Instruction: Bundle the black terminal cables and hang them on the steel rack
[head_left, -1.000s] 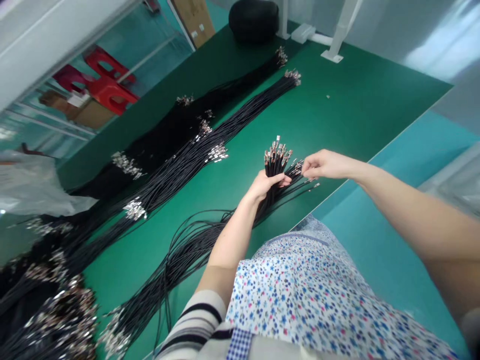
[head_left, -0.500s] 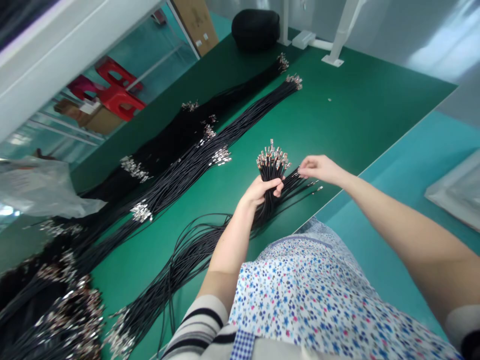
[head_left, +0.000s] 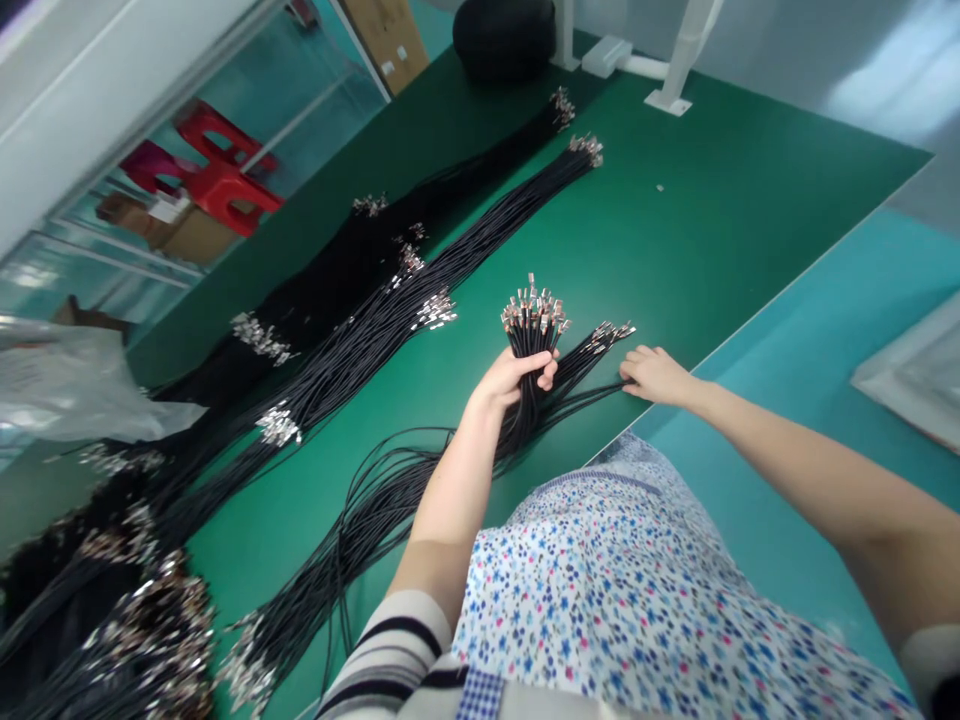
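My left hand (head_left: pixel 511 378) is closed round a bunch of black wires (head_left: pixel 531 348), held upright so its metal terminals (head_left: pixel 531 305) point up. To its right, my right hand (head_left: pixel 655 373) rests low on the green table (head_left: pixel 675 230), its fingers pinched on a loose black wire (head_left: pixel 592 393) near the table's front edge. A few more loose wires with terminals (head_left: pixel 609 333) lie fanned out between the two hands. The wires trail back toward me along the table.
Long bundles of black wires with metal ends (head_left: pixel 420 290) lie in rows across the table's left and far side. A clear plastic bag (head_left: pixel 67 385) sits at the left. A black round object (head_left: pixel 502 35) and white frame feet (head_left: pixel 667 100) stand at the far end. Red stools (head_left: pixel 214 170) stand beyond the table.
My right hand has dropped from beside the raised bunch down to the table near the front edge. My left hand still holds the bunch upright, shifted slightly left.
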